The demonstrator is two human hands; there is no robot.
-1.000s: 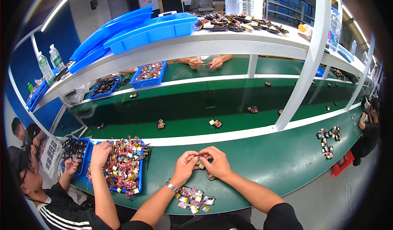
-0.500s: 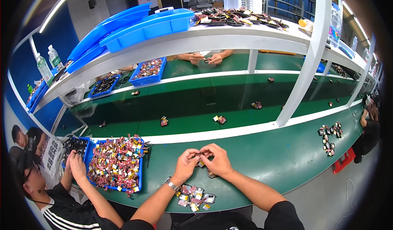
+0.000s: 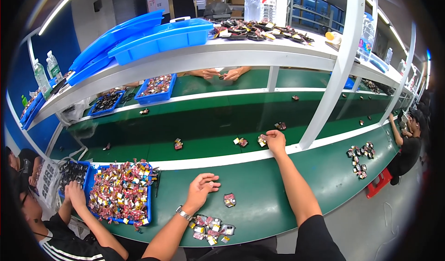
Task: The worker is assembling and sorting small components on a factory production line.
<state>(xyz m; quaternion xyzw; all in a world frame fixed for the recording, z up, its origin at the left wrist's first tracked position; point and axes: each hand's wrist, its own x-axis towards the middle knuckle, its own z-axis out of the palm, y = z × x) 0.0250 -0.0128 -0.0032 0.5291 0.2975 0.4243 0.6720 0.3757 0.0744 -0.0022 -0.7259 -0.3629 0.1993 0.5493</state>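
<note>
My right hand (image 3: 276, 143) reaches over the white rail, pinching a small black-cased electronic assembly (image 3: 262, 141) with pink wires and a white-and-yellow part. It is at the surface of the green belt (image 3: 208, 145); I cannot tell whether it rests there. My left hand (image 3: 200, 190), a metal watch on its wrist, hovers over the green bench with fingers loosely apart and nothing in them. Just right of it lies a single similar assembly (image 3: 229, 199). Near the bench's front edge, by my left wrist, sits a cluster of several assemblies (image 3: 211, 229).
A blue bin (image 3: 149, 206) heaped with wired parts stands left, beside a bin of black casings (image 3: 74, 176) and a co-worker's hands (image 3: 75, 195). A white post (image 3: 327, 89) rises right of my right hand. Overhead runs a shelf (image 3: 185, 52) with blue trays. More assemblies (image 3: 359, 159) lie right.
My hands have parted. The right has moved forward over the rail with an assembly; the left has opened and stayed over the bench. The single assembly by my hands is now uncovered.
</note>
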